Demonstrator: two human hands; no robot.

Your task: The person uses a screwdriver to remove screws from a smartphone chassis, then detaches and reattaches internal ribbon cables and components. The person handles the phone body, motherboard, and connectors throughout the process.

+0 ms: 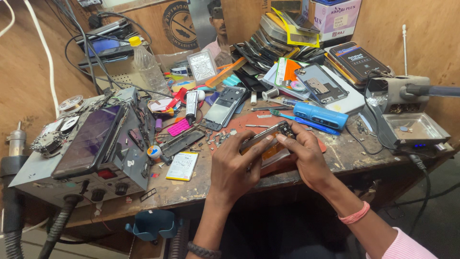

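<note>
We are gripping the opened phone [268,136] tilted above the bench [201,184], left hand [235,165] and right hand [306,156] fingers closed around its edges, risking slippage onto loose screws [218,138].

Worn, scratched wooden desk [191,184] stands enclosed by brown plywood wall panels [412,29]; grey floor [438,216] visible lower right.
</note>
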